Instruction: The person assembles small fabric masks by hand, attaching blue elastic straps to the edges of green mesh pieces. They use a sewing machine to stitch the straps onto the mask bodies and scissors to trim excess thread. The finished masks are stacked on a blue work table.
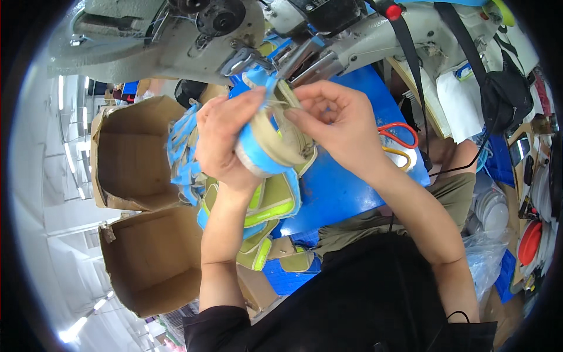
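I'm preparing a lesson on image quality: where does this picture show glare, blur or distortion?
In the head view, glare pales the glossy blue tabletop and a bright white tube light is blown out; also there, the bare left hand looks slightly blurred; the head view's fisheye bends edges near black borders.

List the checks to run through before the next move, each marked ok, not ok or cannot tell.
1. Left hand gripping the blue-and-beige piece: ok, wrapped around its side.
2. Right hand pinching the piece firmly: cannot tell, it is at the beige rim but the contact is unclear.
3. Green pieces well away from the held piece: not ok, heaped close to it.
4. Scissors with blades in sight: not ok, only handles show.
5. Sewing machine needle raised: cannot tell, hidden.
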Tool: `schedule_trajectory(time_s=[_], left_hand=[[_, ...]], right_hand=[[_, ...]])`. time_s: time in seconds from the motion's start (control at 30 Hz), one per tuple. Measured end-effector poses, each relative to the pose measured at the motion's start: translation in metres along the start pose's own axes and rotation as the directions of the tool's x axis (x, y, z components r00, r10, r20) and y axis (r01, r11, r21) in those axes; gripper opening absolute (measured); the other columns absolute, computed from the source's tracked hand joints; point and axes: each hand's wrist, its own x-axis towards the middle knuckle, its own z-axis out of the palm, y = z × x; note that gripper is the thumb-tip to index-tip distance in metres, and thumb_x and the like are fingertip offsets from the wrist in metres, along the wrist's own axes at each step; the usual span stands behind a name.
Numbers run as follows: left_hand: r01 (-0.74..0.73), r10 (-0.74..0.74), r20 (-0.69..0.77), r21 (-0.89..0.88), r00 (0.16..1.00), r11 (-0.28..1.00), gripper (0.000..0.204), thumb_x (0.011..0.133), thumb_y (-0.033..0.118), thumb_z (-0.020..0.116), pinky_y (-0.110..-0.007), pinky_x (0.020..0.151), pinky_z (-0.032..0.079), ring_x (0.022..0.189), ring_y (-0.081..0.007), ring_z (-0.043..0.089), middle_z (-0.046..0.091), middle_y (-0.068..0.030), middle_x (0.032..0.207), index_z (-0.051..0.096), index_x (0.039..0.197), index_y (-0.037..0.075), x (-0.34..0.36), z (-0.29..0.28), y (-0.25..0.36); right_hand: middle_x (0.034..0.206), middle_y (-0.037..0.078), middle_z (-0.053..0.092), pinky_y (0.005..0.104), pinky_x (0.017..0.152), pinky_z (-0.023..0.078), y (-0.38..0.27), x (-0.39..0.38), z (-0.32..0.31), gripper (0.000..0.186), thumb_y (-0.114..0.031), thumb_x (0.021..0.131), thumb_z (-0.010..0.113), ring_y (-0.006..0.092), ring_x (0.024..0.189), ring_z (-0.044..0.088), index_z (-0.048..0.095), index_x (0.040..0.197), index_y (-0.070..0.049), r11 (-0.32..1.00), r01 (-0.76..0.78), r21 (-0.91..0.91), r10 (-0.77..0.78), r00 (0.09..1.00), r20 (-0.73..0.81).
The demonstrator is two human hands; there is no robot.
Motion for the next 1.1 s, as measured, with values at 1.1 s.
schedule_trajectory(time_s=[1.1], left_hand=[[0.435, -0.360, 0.263, -0.345, 0.895, 0.832, 0.022, 0.095, 0.015, 0.074, -0.027, 0.080, 0.055, 0.090, -0.0127, 0.071, 0.077, -0.0101, 0.106, 0.065, 0.110, 0.002, -0.011, -0.007, 0.022]], right_hand=[[0.094, 0.006, 0.073, 0.0215, 0.071, 0.053, -0.023, -0.008, -0.018, 0.035, -0.007, 0.086, 0.079, 0.0074, 0.082, 0.067, 0.068, 0.115, 0.009, 0.978, -0.152, 0.145, 0.129, 0.979, 0.159]])
